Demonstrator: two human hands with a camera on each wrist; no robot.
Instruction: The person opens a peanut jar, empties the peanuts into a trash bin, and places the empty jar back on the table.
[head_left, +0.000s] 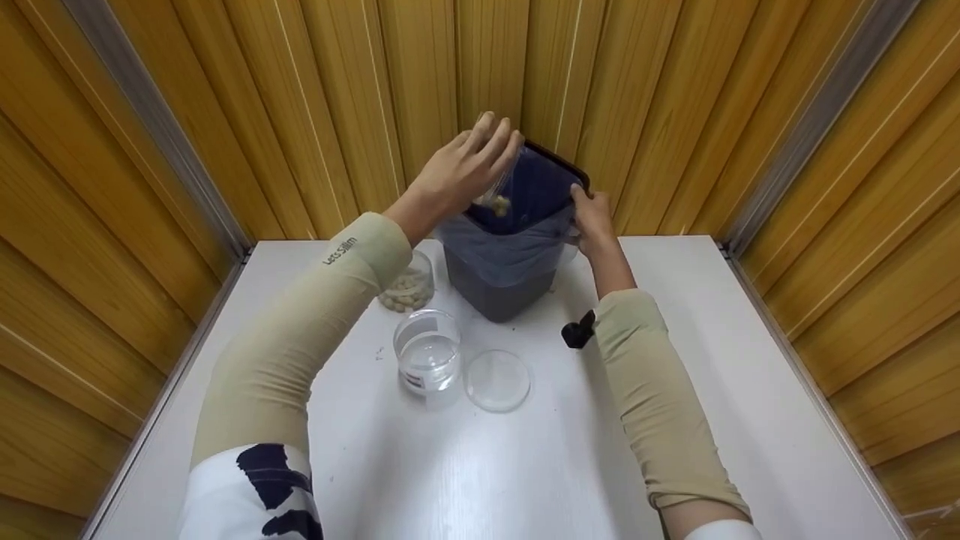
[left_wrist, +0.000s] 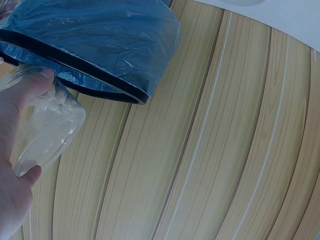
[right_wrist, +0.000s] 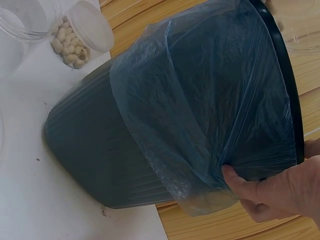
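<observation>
My left hand (head_left: 465,169) grips a clear plastic jar (left_wrist: 57,125), tipped with its mouth over the bin. A few pale yellowish pieces (head_left: 498,204) show by the jar's mouth; whether they are inside it or falling cannot be told. Below stands a dark grey trash bin (head_left: 499,292) lined with a blue translucent bag (right_wrist: 190,95) folded over its black rim. The bin leans toward the back. With my right hand (head_left: 592,217) I hold the bin's rim on the right, thumb against the bag in the right wrist view.
Left of the bin is a lidded clear jar of unshelled peanuts (right_wrist: 70,45). Nearer stands another clear jar (head_left: 427,356), beside a round clear lid (head_left: 498,381) on the white table (head_left: 465,480). A black device (head_left: 577,330) sits by the right sleeve. Wood-patterned walls (head_left: 345,97) surround the table.
</observation>
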